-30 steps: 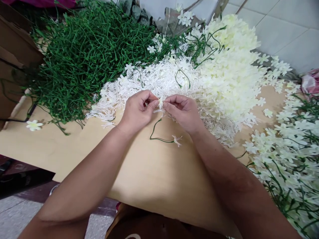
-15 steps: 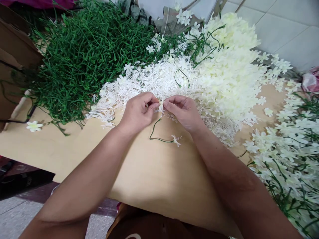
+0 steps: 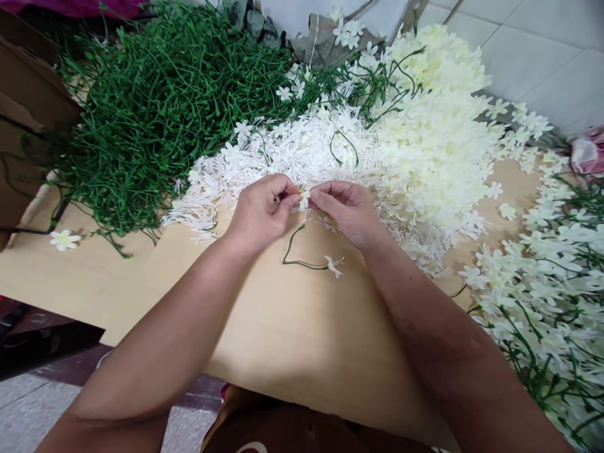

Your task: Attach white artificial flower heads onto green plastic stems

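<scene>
My left hand [image 3: 260, 211] and my right hand [image 3: 346, 209] meet fingertip to fingertip over the tan board [image 3: 292, 327]. Both pinch a small cream flower piece [image 3: 304, 199] between thumbs and forefingers. A thin green stem [image 3: 295, 245] hangs down from the pinch and curls across the board, ending in a small white stamen cluster [image 3: 334, 265]. Right behind the hands lies a heap of white stamen pieces [image 3: 292, 154].
A big tangle of green stems [image 3: 155, 100] fills the back left. A mound of cream petals [image 3: 438, 138] rises at the back right. Finished flowers on stems [image 3: 547, 283] pile at the right edge. One loose flower [image 3: 65, 238] lies at left, near a cardboard box [image 3: 23, 100].
Almost nothing differs; the hands stay pinched together at the same spot, with only slight finger shifts on the flower piece.
</scene>
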`<state>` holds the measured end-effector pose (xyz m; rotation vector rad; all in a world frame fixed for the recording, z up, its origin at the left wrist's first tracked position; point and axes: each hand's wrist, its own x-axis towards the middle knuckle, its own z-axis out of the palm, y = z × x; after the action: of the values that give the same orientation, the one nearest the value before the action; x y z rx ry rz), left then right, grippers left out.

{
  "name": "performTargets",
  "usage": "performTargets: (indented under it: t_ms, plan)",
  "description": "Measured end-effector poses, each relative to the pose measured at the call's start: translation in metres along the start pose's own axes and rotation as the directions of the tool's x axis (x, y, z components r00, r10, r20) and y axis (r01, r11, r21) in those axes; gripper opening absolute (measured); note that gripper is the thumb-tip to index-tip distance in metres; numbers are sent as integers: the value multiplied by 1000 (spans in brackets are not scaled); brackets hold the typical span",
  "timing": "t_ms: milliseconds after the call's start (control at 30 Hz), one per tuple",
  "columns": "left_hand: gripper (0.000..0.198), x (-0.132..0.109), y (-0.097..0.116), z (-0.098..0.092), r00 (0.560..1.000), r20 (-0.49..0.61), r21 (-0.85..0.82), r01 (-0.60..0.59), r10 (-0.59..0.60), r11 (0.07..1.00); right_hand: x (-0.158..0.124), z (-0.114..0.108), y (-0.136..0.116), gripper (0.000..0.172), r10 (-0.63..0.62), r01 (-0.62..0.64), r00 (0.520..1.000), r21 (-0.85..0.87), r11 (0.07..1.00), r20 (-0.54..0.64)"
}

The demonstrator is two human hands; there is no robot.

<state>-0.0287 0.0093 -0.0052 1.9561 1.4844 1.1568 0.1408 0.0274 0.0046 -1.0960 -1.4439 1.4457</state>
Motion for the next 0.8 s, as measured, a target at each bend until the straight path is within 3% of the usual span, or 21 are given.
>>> performTargets:
  t_ms: [300, 533, 633, 800]
  plan:
    - [8, -1, 2, 0, 1000, 1, -24, 1, -1, 1000, 1, -2, 0, 39, -12, 12, 1000, -5, 1000, 24]
    - [9, -2, 4, 0, 999, 14, 9, -32, 32, 999, -1, 4, -5, 13, 7, -8, 1000, -85, 996, -8]
    - [9, -2, 4, 0, 1000, 19, -12, -20, 21, 1000, 0, 5, -2, 9, -8, 6, 1000, -103, 995, -20]
    - [16, -1, 4, 2, 999, 40, -96, 29, -26, 995, -1, 7, 1, 11, -168, 141, 981, -240, 960, -99]
